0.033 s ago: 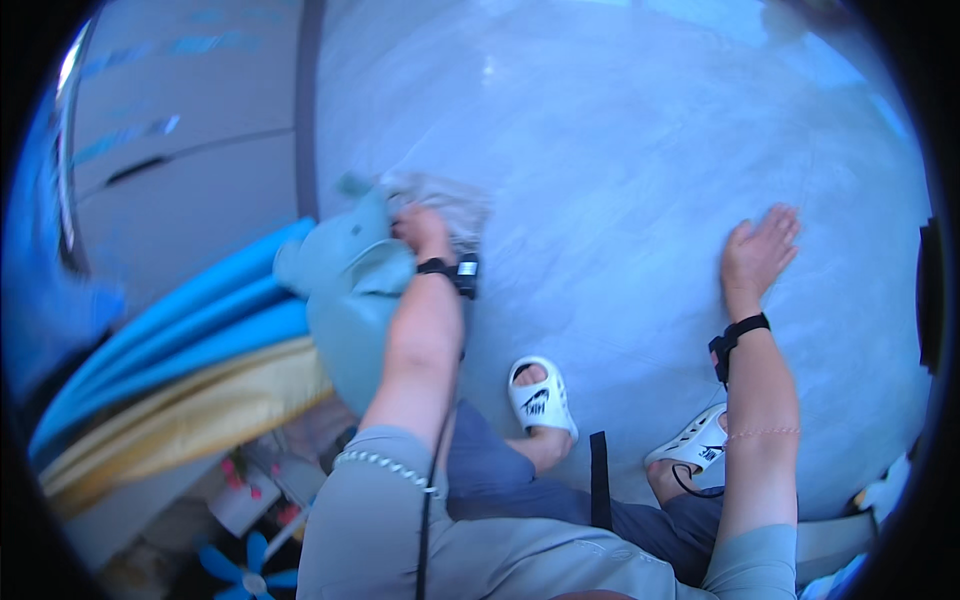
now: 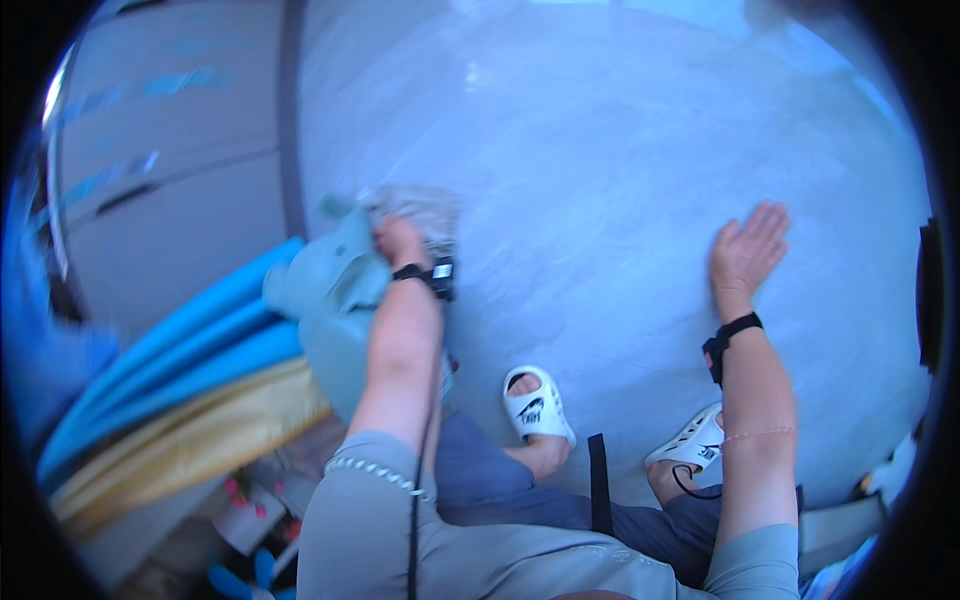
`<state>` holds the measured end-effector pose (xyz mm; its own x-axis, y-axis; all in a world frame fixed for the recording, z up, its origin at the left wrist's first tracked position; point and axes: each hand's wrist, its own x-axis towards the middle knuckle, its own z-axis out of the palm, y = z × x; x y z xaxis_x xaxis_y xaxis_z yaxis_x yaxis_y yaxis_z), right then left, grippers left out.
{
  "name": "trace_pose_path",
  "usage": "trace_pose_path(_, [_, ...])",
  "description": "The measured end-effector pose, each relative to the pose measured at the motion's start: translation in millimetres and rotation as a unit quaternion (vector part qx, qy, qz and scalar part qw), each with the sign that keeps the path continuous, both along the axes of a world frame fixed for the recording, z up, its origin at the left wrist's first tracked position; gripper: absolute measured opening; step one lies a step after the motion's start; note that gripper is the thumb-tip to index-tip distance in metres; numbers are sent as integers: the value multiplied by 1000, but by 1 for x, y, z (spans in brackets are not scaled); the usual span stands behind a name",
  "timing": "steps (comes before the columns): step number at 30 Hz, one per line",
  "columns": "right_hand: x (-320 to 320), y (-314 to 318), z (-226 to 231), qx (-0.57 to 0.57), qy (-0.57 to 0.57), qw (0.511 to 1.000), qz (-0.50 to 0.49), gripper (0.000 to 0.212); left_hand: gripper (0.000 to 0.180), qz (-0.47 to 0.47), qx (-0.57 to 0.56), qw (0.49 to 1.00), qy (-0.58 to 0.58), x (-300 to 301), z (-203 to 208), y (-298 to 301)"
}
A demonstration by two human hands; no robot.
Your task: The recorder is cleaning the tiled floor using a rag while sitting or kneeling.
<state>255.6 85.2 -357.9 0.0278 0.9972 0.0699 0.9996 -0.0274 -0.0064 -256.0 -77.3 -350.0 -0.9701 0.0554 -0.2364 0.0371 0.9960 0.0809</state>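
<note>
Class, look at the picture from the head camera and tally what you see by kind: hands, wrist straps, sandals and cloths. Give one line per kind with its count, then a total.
Hands: 2, the left hand and the right hand
Black wrist straps: 2, left strap and right strap
White sandals: 2, left sandal and right sandal
Cloths: 2, grey rag and pale green cloth
Total: 8

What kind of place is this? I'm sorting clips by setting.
Probably a room at home or a storage corner. The person crouches in white sandals on a smooth pale floor, the left hand on a grey-green cloth, the right hand held open, with blue and yellow rolled mats alongside.
</note>
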Motion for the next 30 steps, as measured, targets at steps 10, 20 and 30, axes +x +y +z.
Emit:
trace_pose_path(10, [-23, -13, 10, -63, 137, 989, 8, 75, 49, -134, 190, 968, -92, -176, -39, 67])
trace_pose_path(20, [-21, -13, 52, -78, 149, 986, 4, 80, 64, -674, 97, 732, 36, 191, 8, 228])
trace_pose_path(30, [70, -19, 112, -322, 230, 848, 352, 67, 54, -786, 108, 597, -118, 383, 59, 36])
